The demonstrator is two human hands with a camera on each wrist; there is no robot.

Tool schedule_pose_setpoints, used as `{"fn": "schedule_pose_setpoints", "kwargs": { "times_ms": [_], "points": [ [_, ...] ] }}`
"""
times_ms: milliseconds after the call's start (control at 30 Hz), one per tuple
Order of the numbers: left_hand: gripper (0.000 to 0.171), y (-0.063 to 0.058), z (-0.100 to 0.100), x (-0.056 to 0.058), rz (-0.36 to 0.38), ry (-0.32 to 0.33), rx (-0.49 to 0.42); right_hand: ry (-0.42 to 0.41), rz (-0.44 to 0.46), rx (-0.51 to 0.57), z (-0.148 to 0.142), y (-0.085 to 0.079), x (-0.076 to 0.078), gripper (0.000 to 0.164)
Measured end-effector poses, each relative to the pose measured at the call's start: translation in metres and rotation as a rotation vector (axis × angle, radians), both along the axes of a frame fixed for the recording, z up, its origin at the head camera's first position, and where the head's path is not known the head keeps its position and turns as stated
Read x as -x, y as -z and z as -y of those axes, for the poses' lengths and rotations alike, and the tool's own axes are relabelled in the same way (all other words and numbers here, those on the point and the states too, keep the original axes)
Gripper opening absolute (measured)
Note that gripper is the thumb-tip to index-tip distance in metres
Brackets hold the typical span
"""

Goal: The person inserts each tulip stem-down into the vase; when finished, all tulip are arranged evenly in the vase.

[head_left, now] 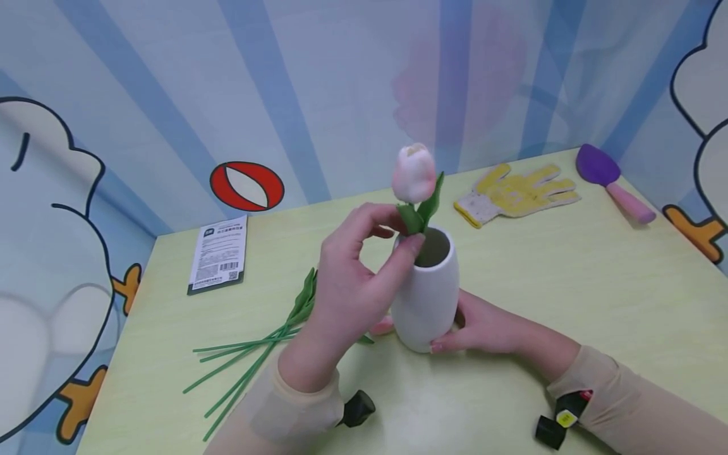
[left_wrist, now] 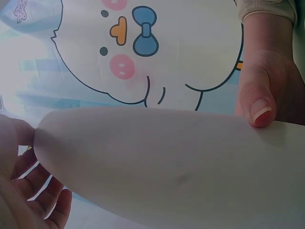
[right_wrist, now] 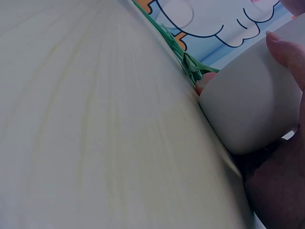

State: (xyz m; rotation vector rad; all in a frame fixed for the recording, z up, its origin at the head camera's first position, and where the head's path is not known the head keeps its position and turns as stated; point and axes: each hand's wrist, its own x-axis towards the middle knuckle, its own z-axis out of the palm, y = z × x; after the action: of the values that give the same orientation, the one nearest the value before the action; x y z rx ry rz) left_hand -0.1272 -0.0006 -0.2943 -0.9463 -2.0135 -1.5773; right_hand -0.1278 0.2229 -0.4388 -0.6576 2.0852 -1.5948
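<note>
Pink-and-white at the bloom, a tulip [head_left: 414,174] is standing just above the left hand [head_left: 355,278], whose thumb and fingers are pinching it low down, among its green leaves [head_left: 430,201]. The flower is pointing up, its long axis running close to vertical at the mouth of a white vase [head_left: 425,303]. The thumb and the vase's rim are hiding the lower stem, so how far it is reaching inside cannot be made out. The right hand [head_left: 483,322] is gripping the vase near its foot, the vase's wall hiding some of its fingers. The vase is standing roughly upright on the pale yellow table [head_left: 569,284]; in the left wrist view, one end is running out of frame. To its left, green stems [head_left: 244,346] are lying in a loose bundle, bare ends fanning leftward and toward the person, while the left hand is partly covering their leafy end. A pink bloom [head_left: 382,326] is showing only in part beside the vase. Farther out, a printed packet [head_left: 218,256] is lying at left, a yellow-and-white glove [head_left: 517,193] and a purple scoop [head_left: 600,165] at back right.
</note>
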Motion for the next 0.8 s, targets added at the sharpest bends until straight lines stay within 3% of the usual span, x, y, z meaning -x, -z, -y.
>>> {"fn": "schedule_pose_setpoints", "kwargs": {
  "times_ms": [333, 600, 800],
  "points": [
    [0.021, 0.0007, -0.0025, 0.0006, -0.061, -0.025, -0.016, -0.013, -0.004, 0.018, 0.0000, 0.0019, 0.0012, 0.086],
    [0.026, 0.0011, -0.0033, -0.0002, -0.008, -0.009, -0.005, -0.004, 0.009, 0.003, -0.0005, 0.0027, 0.0010, 0.087],
    [0.026, 0.0000, -0.0007, -0.0005, -0.014, 0.004, 0.005, 0.004, 0.037, -0.016, -0.0010, 0.0020, 0.0011, 0.088]
  ]
}}
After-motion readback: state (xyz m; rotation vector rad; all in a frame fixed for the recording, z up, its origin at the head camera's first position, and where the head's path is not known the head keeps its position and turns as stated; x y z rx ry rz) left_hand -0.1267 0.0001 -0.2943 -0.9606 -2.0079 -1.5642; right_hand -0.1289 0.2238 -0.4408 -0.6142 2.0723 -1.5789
